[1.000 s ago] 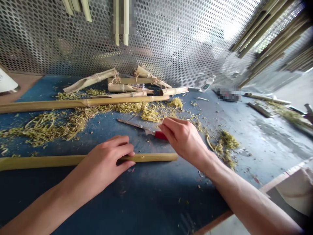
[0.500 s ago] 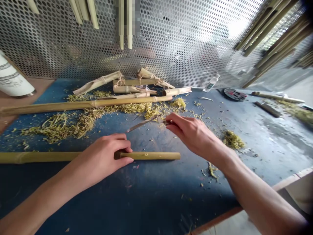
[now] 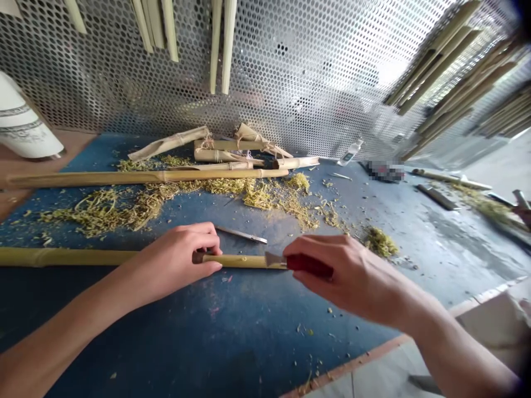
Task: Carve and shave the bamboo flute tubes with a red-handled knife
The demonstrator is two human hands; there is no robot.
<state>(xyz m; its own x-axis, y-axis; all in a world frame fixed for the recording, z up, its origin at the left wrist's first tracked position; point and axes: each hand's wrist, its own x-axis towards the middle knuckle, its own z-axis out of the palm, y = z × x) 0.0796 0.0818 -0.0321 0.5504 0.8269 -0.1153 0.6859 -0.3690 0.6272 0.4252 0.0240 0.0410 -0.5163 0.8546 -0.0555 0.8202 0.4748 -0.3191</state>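
The left hand (image 3: 174, 260) grasps a bamboo pole (image 3: 244, 262) lying lengthwise on the blue work surface (image 3: 232, 337). Its fingers (image 3: 203, 237) are curled over the pole and closed around it. From these fingers, the pole runs under the palm and out past the left edge of the view in one direction, and toward the right hand in the other.

The right hand (image 3: 352, 276) is clenched on a red-handled knife (image 3: 309, 265), with its fingers (image 3: 319, 246) wrapped around the red grip. The knife's short steel blade (image 3: 274, 259) projects past the fingertips toward the left hand and sits at the pole's upper edge (contact between blade and pole cannot be confirmed from this view).

Just beyond the left fingertips, a slim metal blade (image 3: 240, 234) lies on the surface, apart from the pole. Farther beyond the fingers are drifts of pale green bamboo shavings (image 3: 257, 196), then a second long bamboo pole (image 3: 145, 177) and twine-tied bamboo pieces (image 3: 219, 146). Past the right fingers lies a clump of shavings (image 3: 379, 242). Well beyond both hands stands a perforated metal screen (image 3: 290, 72), with bamboo strips (image 3: 219, 44) hanging in front of it.
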